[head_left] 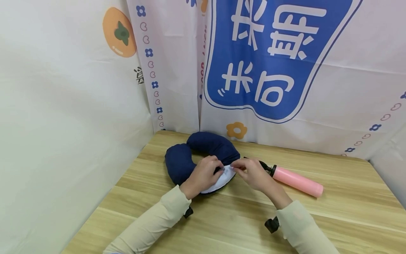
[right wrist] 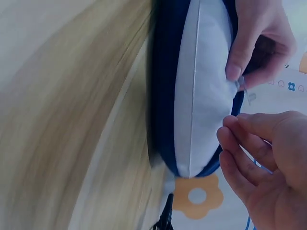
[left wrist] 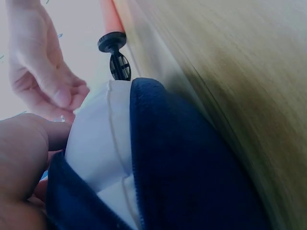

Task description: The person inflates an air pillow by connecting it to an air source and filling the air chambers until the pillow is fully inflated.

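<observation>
Your neck pillow (head_left: pixel 212 143) sits near the back edge of the surface (head_left: pixel 234 225), navy cover (head_left: pixel 177 162) open around a white liner (head_left: pixel 219 184). Left hand (head_left: pixel 203 175) fingers pinch a clear valve (right wrist: pixel 239 83) on it; right hand (head_left: pixel 254 175) fingers bunched just beside, can't tell if grasping. You've surface in front of the pillow, pink pump (head_left: pixel 298 181) to its right.

A pink pump (head_left: pixel 297 181) with a black handle (head_left: pixel 266 167) lies on the wood-grain counter (head_left: pixel 234 222). Behind hangs a white cloth (head_left: pixel 355 88) bearing a blue panel (head_left: pixel 258 63) with white characters, an orange flower (head_left: pixel 236 130) and rows of small blue flowers (head_left: pixel 148 52); an orange fruit (head_left: pixel 118 31) is printed farther left.
</observation>
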